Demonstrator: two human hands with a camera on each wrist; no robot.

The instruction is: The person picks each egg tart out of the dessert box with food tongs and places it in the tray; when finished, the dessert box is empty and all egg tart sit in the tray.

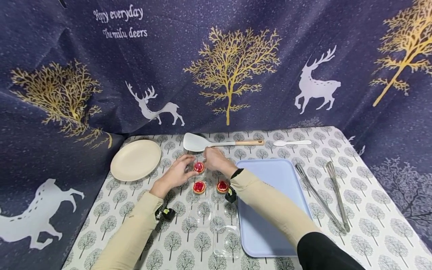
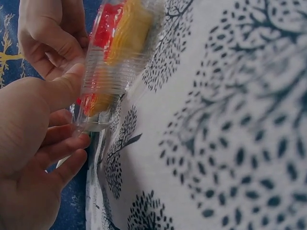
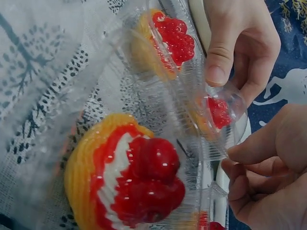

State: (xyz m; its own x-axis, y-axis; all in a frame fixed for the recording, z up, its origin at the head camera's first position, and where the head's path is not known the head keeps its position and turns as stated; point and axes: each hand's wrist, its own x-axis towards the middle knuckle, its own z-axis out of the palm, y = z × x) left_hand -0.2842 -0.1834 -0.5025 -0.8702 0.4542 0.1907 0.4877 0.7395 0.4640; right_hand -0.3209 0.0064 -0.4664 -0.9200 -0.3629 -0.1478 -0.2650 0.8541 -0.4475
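Note:
Several red-topped tarts sit in clear plastic containers; in the head view one tart (image 1: 199, 167) lies between the hands, with a second tart (image 1: 199, 187) and a third tart (image 1: 222, 186) nearer. My left hand (image 1: 177, 172) holds the far container's left side, thumb on the clear domed lid (image 3: 237, 103) and fingers round the other side. At the far edge of that container, my right hand (image 3: 271, 167) pinches the plastic between thumb and curled fingers. A large tart (image 3: 139, 179) with cherries and white cream fills the near part of the right wrist view.
Nearer me lie raised clear plastic lids (image 1: 227, 242). A pale blue tray (image 1: 270, 228) is under the right forearm, with metal tongs (image 1: 320, 200) beyond it. Along the back are a beige plate (image 1: 135, 160), a white turner (image 1: 197, 143) with a wooden handle and a white spoon (image 1: 291, 143).

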